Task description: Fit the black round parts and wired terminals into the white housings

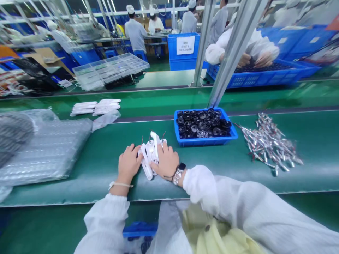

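- Currently the left hand [129, 163] lies on the green conveyor belt [233, 178], fingers lightly spread, fingertips against the white plastic parts [149, 155].
- Right hand [166, 162] sits over their right side, fingers curved down onto them; cannot tell whether either hand truly grips.
- White plastic parts: a small bunch between the hands, near middle of the belt, thin red wires [163, 134] poking up at the far end.
- Metal wristwatch [179, 173] on right wrist; pale band [120, 184] on left.
- Just far and right of the hands: blue plastic tray [205, 142], heaped with black round parts [202, 123].
- Further right: loose heap of silver strips [268, 141], some with red ends.
- Left: silvery plastic-wrapped stack [45, 148].
- Far left, on the next belt: rows of white pieces [95, 107].
- Far right, beyond a metal post: a co-worker's hands [254, 58] at a blue crate [254, 80].
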`<action>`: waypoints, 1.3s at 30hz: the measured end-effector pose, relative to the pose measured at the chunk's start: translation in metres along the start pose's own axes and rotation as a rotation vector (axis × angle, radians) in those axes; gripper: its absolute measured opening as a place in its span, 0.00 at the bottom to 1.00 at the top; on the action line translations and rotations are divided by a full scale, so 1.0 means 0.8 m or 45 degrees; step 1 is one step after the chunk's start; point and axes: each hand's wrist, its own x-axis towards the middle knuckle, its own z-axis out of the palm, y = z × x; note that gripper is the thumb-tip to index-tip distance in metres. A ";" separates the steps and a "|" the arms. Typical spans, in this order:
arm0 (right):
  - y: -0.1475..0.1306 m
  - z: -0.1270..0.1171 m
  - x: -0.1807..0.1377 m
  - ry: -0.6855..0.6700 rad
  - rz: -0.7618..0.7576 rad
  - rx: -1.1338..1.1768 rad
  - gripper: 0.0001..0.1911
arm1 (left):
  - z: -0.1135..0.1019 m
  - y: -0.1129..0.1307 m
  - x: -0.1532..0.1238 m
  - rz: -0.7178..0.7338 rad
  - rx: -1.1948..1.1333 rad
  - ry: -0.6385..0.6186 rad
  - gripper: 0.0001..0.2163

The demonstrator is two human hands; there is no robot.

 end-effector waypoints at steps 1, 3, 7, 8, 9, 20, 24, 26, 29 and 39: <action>-0.005 0.001 0.011 -0.001 -0.001 0.014 0.38 | -0.001 -0.013 0.009 -0.006 0.014 0.011 0.20; -0.009 0.000 0.023 -0.004 -0.002 0.046 0.36 | -0.002 -0.036 0.021 -0.023 0.035 0.036 0.20; 0.007 -0.008 0.002 -0.006 -0.030 0.125 0.34 | 0.002 -0.068 0.022 -0.060 0.052 0.074 0.20; 0.014 -0.009 -0.010 -0.018 -0.046 0.147 0.34 | 0.002 -0.074 0.018 -0.070 0.053 0.080 0.20; 0.023 -0.010 -0.024 -0.037 -0.068 0.168 0.33 | 0.003 -0.078 0.013 -0.083 0.056 0.086 0.20; 0.104 -0.012 -0.105 -0.114 -0.195 0.384 0.21 | -0.020 -0.047 -0.100 -0.441 0.218 0.134 0.20; 0.108 -0.014 -0.104 -0.101 -0.194 0.440 0.19 | -0.017 0.002 -0.140 -0.392 0.187 0.098 0.17; 0.109 -0.014 -0.104 -0.098 -0.195 0.473 0.18 | -0.014 0.032 -0.153 -0.306 0.138 0.066 0.16; 0.112 -0.017 -0.103 -0.104 -0.196 0.536 0.16 | -0.010 0.082 -0.159 -0.179 0.056 0.016 0.14; 0.158 -0.033 -0.110 0.235 0.076 0.679 0.20 | -0.007 0.202 -0.093 0.044 -0.360 0.056 0.13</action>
